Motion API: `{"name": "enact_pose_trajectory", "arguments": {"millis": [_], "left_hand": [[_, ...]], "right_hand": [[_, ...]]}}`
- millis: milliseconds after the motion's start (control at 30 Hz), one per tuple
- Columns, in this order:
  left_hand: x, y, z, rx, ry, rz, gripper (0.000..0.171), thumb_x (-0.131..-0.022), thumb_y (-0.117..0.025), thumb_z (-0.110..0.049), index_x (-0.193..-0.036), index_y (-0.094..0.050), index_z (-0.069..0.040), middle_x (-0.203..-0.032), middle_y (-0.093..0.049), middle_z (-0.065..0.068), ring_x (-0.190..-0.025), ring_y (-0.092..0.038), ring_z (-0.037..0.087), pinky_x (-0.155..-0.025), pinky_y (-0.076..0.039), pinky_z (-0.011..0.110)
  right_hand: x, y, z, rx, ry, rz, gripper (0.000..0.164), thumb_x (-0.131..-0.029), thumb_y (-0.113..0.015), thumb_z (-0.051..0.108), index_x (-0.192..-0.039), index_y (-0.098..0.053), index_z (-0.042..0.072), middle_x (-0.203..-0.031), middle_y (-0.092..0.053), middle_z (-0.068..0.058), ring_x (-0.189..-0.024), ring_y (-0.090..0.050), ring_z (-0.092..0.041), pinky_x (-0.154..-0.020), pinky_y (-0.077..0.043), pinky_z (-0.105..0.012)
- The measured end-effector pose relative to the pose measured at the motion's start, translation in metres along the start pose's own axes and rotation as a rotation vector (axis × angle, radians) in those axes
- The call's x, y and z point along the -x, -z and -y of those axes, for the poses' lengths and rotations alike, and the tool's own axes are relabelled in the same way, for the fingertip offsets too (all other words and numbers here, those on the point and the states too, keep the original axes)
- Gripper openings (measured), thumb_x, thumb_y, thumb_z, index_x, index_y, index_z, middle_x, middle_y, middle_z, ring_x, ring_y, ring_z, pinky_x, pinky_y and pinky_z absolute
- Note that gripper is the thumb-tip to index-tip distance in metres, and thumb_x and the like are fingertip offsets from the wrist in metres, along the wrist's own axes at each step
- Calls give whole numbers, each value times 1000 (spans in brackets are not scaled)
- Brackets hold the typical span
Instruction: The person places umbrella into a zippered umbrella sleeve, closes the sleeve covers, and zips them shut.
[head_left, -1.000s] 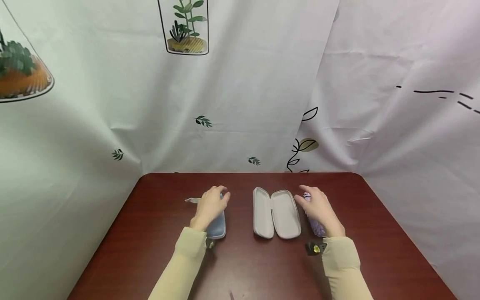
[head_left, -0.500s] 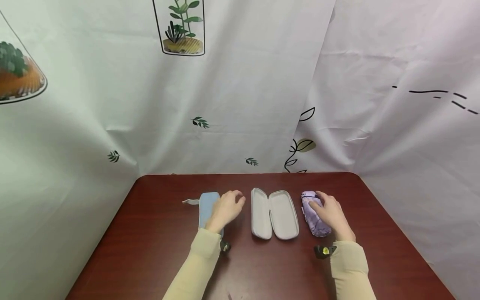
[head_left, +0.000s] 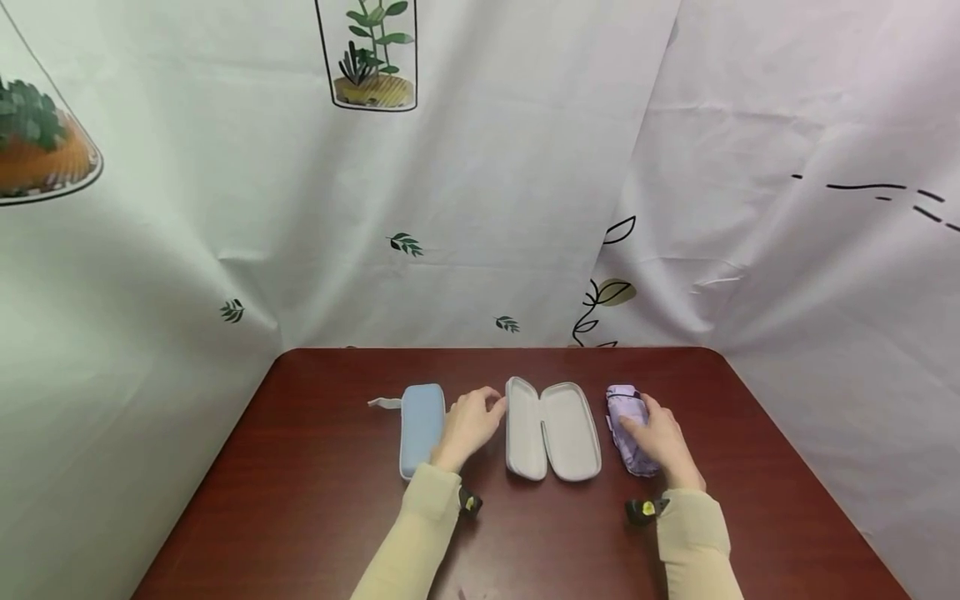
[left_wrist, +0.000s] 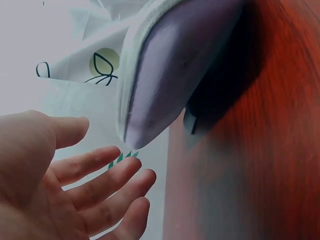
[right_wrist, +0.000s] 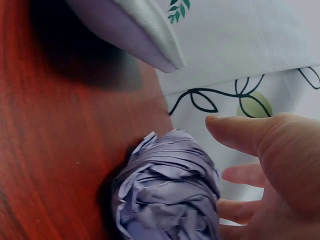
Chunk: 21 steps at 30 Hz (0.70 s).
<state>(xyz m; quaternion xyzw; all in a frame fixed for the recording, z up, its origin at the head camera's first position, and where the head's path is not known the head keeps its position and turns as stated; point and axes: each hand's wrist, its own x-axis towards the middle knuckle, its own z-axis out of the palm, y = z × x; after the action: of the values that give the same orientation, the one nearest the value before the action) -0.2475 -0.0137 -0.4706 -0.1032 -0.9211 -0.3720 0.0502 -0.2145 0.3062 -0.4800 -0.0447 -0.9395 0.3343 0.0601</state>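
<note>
An unfolded hard case (head_left: 527,429) with a pale grey lining lies at mid-table; its outside looks lilac in the left wrist view. My left hand (head_left: 471,423) is just left of this case, fingers relaxed, with a small gap to the case's edge in the left wrist view (left_wrist: 90,185). To the right lies a lilac folded umbrella (right_wrist: 167,192), its fabric crumpled and rolled. My right hand (head_left: 662,440) is over the umbrella's right side, thumb lifted apart and fingers along its far side; whether they touch it is unclear. A closed blue case (head_left: 422,429) lies left of my left hand.
A light strap (head_left: 385,403) sticks out from the blue case's left side. The reddish-brown table (head_left: 315,500) ends at a white printed curtain (head_left: 465,183) behind and at both sides. A small dark mark shows near the front of the table.
My left hand has moved right, from over the blue case to beside the unfolded case. The right hand shifted right off the umbrella, then slightly back toward it.
</note>
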Motion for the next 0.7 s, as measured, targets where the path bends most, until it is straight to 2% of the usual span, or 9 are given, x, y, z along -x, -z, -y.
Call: {"name": "enact_pose_trajectory", "arguments": {"millis": [133,267,433,700], "left_hand": [[1,-6,-1,35,22,-15,28,-95,-61,-37,-108,-71,-15,-87,-69,-4,-71,-60,15,-67,-48,38],[1,-12,-2,68,46,-40,29,-93,-63,-40,-106,-72,-16,-82,-66,-6,-68,-60,14,-65,-47,38],[1,-20,-3,108,76,-53,21,-91,-65,-36,-100,-71,-18,-71,-59,-9,-60,-55,12,-58,-43,35],[0,-26,-2,182,121,-78,15,-88,-65,-24,-97,-69,-13,-70,-63,-6,-62,-57,13,-58,-45,35]], "right_hand": [[0,-4,1,-6,-51,38,79,-90,-63,28,-144,-24,-16,-134,-33,-47,-123,-36,-57,-101,-30,-63],[1,-8,3,12,-88,65,84,-91,-65,31,-145,-21,-16,-134,-32,-46,-121,-36,-57,-99,-32,-63],[1,-15,2,52,-102,43,85,-89,-68,31,-144,-23,-15,-131,-34,-44,-118,-35,-60,-95,-33,-65],[-2,-19,0,66,-146,18,83,-83,-69,25,-145,-27,-10,-127,-35,-41,-113,-39,-56,-87,-38,-62]]}}
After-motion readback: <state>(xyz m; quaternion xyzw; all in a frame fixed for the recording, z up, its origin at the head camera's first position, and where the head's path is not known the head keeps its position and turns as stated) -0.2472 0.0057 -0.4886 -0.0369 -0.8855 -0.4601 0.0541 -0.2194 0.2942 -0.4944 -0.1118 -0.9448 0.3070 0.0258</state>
